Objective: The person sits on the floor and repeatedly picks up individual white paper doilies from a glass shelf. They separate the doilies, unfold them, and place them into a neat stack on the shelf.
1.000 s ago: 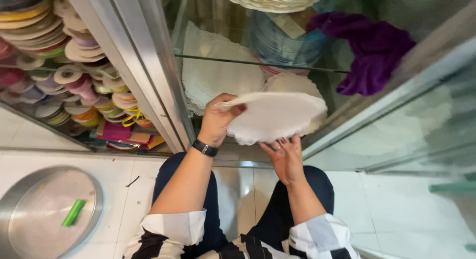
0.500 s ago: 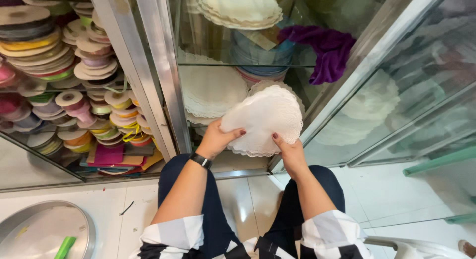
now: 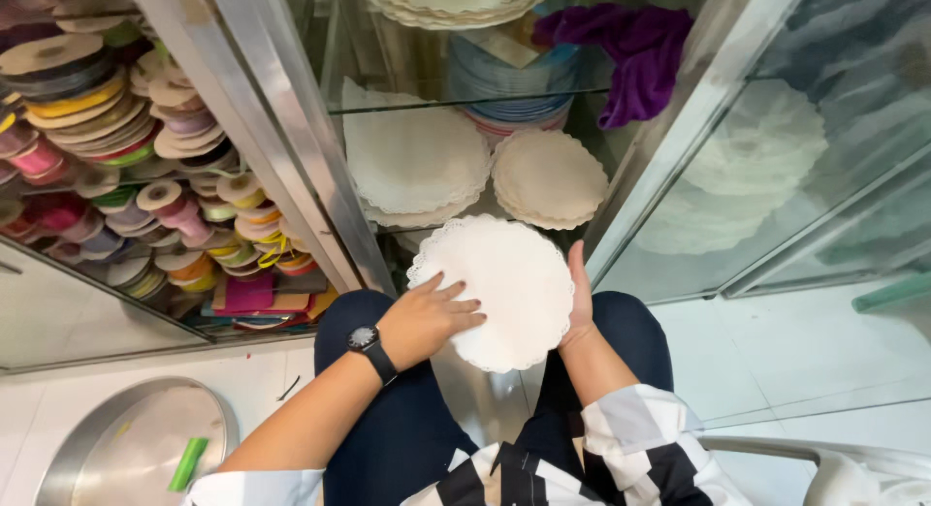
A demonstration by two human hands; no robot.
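A stack of round white lace-edged paper doilies (image 3: 504, 288) is held flat above my knees, just outside an open glass cabinet. My left hand (image 3: 427, 317), with a black wristwatch, lies palm down on top of the stack's left side. My right hand (image 3: 580, 302) presses against the stack's right edge, fingers straight. Behind, on the cabinet's glass shelf, lie two more piles of doilies, a larger white one (image 3: 415, 162) and a smaller cream one (image 3: 549, 176).
Shelves at the left hold several ribbon spools (image 3: 107, 128). A purple cloth (image 3: 635, 50) and stacked plates (image 3: 509, 84) sit higher in the cabinet. A glass door (image 3: 776, 167) stands open at the right. A round metal tray (image 3: 126, 448) with a green object lies on the floor.
The doily stack came out of the cabinet toward my lap and turned from tilted upright to flat. My left hand shifted from its edge onto its top.
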